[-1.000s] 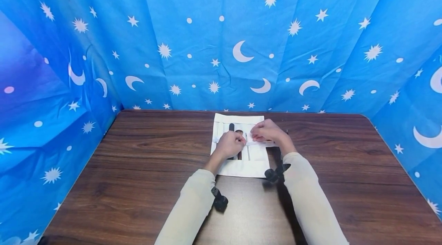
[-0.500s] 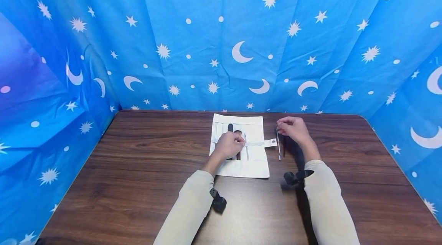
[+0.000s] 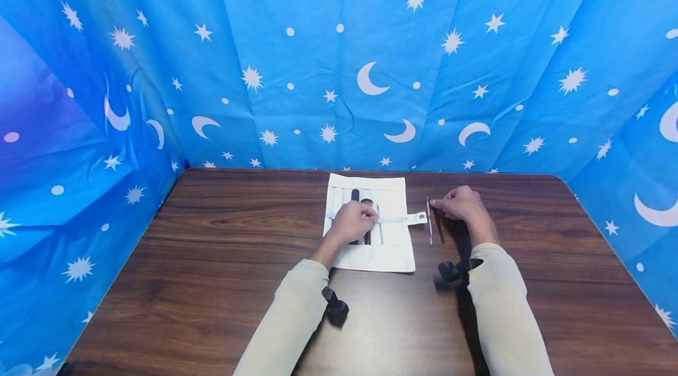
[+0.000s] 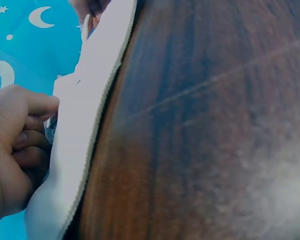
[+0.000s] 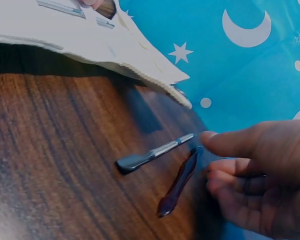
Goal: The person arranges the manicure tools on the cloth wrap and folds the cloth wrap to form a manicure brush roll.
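Note:
A white cloth tool pouch [image 3: 396, 252] lies spread on the table. Held in it are a black-ended tool [image 3: 355, 195], a brown brush [image 3: 366, 202] and a thin silver tool [image 3: 380, 232]. My left hand [image 3: 352, 222] rests over the pouch, fingers curled, pinching its white elastic band [image 3: 392, 220]. To the right of the pouch lie a slim silver tool with a flat, spatula-like end [image 5: 160, 150] and a dark reddish-brown handled tool [image 5: 179, 185]. My right hand [image 5: 260, 175] is beside their far ends, fingers bent, fingertips close to the brown one; contact is unclear.
The wooden table [image 3: 228, 246] reaches a blue curtain [image 3: 296, 58] with moons and stars at the back and sides. A snap tab [image 3: 418, 219] sticks out from the pouch's right edge.
My right hand has moved from over the pouch to the loose tools on the right, then slightly away from the silver tool towards the brown one. The left hand has stayed in place.

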A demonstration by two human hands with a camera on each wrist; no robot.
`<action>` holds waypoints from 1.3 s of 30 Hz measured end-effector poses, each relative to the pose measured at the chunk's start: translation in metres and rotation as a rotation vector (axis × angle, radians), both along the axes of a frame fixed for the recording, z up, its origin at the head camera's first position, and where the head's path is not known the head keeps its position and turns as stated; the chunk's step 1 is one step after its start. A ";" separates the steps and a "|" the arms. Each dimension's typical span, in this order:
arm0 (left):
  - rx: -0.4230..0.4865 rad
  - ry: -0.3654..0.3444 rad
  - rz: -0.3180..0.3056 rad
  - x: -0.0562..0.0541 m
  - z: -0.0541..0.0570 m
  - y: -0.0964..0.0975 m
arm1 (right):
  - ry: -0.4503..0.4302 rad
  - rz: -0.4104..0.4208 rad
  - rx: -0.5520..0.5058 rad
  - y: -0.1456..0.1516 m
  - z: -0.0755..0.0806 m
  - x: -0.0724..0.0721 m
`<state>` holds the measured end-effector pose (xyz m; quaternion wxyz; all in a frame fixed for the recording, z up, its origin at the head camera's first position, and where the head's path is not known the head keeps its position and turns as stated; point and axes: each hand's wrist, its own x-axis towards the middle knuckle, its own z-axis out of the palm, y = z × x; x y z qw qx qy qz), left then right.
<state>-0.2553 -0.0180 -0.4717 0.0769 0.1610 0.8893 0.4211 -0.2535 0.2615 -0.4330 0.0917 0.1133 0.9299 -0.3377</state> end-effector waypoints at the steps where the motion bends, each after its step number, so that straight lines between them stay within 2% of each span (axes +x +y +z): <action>1: 0.006 -0.008 0.002 0.000 0.000 0.000 | -0.017 0.004 0.004 0.000 0.001 0.000; 4: -0.007 0.002 0.008 0.000 0.002 0.002 | -0.048 0.017 0.003 -0.001 0.005 0.000; 10: -0.070 0.065 -0.028 0.003 0.009 0.013 | -0.046 0.061 0.006 -0.002 0.008 -0.002; 16: -0.105 0.051 -0.065 0.003 0.011 0.023 | -0.073 0.077 -0.017 -0.003 0.007 -0.008; 22: -0.162 0.073 -0.070 0.003 0.009 0.025 | -0.041 0.104 0.055 -0.002 0.008 -0.007; 25: -0.158 0.060 -0.058 0.002 0.007 0.023 | -0.010 0.098 0.074 -0.002 0.009 -0.006; 31: -0.115 0.061 -0.065 0.002 0.004 0.019 | 0.087 0.074 0.019 -0.005 0.006 -0.008; 35: -0.111 0.078 -0.059 0.003 0.003 0.018 | 0.231 0.034 -0.081 -0.011 0.000 -0.012; 39: -0.129 0.088 -0.047 0.002 0.004 0.019 | 0.374 -0.006 -0.245 -0.023 0.002 -0.018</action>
